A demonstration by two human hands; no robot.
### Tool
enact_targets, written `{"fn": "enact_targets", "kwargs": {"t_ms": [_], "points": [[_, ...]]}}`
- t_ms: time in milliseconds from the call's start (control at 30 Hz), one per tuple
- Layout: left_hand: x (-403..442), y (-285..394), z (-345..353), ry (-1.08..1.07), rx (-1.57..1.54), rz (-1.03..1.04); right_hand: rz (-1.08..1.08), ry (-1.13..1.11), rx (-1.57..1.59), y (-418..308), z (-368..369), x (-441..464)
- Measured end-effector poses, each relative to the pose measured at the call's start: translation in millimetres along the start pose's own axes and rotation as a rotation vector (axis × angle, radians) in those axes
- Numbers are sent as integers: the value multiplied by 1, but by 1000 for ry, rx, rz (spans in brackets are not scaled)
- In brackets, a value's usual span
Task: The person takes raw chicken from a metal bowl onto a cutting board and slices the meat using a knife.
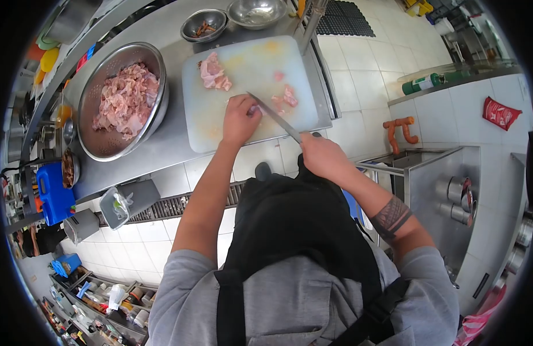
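My right hand [323, 154] is wrapped round the handle of a long knife [281, 120], whose blade points up and left across the white cutting board [197, 124]. Beside the blade, my left hand [241, 119] has its fingers curled on a small piece of raw meat [255, 109], mostly covered by them. A larger piece of raw chicken [213, 72] lies at the board's upper left. Small pink scraps [288, 97] rest right of the blade. Left of the board, a perforated metal colander [93, 104] holds a heap of cut raw chicken [128, 99].
Two metal bowls stand behind the board, one [188, 29] with brownish bits inside, the other [257, 12] shiny. A grey bin [136, 199] and a blue jug [52, 193] are at the lower left. A metal sink unit [436, 190] stands at the right.
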State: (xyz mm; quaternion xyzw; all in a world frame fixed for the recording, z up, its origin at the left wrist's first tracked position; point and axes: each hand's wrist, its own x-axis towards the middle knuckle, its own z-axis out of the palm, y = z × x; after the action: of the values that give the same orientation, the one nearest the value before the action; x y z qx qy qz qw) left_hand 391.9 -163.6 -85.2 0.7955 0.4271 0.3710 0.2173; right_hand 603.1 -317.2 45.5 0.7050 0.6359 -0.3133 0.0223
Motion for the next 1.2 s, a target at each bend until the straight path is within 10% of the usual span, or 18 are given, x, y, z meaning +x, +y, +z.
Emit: {"fn": "enact_targets", "kwargs": {"t_ms": [300, 1200], "points": [[11, -5, -4, -69, 28, -46, -159, 170, 78, -40, 29, 112], [-25, 2, -26, 70, -28, -57, -9, 21, -71, -4, 6, -2]]}}
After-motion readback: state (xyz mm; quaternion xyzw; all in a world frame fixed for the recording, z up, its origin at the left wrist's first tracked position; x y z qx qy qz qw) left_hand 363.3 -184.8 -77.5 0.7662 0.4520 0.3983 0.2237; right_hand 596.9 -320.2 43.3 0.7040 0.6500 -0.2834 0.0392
